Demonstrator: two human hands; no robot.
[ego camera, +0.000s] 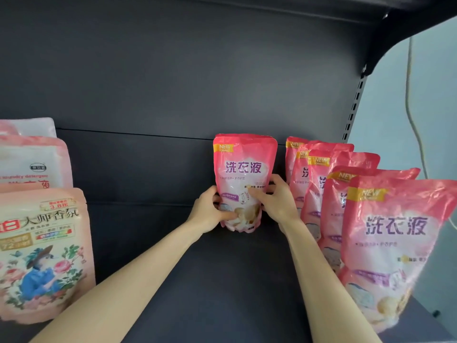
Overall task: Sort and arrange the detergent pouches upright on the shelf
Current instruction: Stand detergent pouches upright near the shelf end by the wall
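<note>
A bright pink detergent pouch [243,164] stands upright near the back of the dark shelf [210,280]. My left hand [210,214] grips its lower left side. My right hand [274,201] grips its lower right side, thumb across the front. To the right, a row of several matching pink pouches [395,238] stands upright, running from the back wall to the front edge. On the left stand pale peach pouches, the nearest a floral-print pouch [42,256], with a lighter pouch [32,162] behind it.
The dark back panel [173,82] rises behind the pouches. A slotted upright [353,107] marks the shelf's right end, with a pale wall and a hanging cable [410,107] beyond. Bare shelf floor lies between the left and right groups.
</note>
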